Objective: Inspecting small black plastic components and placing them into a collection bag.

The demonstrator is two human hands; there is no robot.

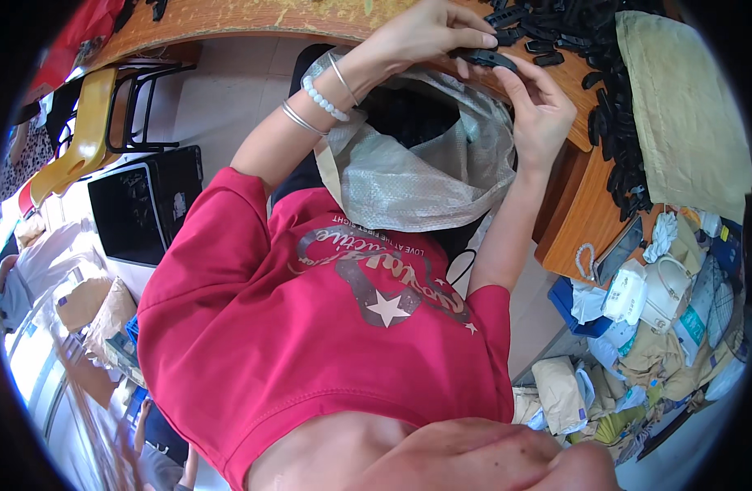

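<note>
Both of my hands are close together above the edge of the wooden table. My right hand (pixel 544 123) pinches a long, narrow black plastic piece (pixel 488 59) between thumb and finger. My left hand (pixel 421 33), with bangles and a white bead bracelet (pixel 323 100) at its wrist, has its thumb and finger pressed together at a second small black plastic piece (pixel 508 37). The exact kind of these pieces is too small to make out. Below my hands, a whitish woven sack (pixel 417 192) gapes at my lap, dark inside.
Many loose black pieces (pixel 609 131) cover the right side of the orange-brown table (pixel 310 20), beside a beige cloth (pixel 687 106). A phone (pixel 620 252) lies near its corner. Bags and packets (pixel 662 295) are heaped at the right. A yellow chair (pixel 90 131) stands left; other people are partly visible.
</note>
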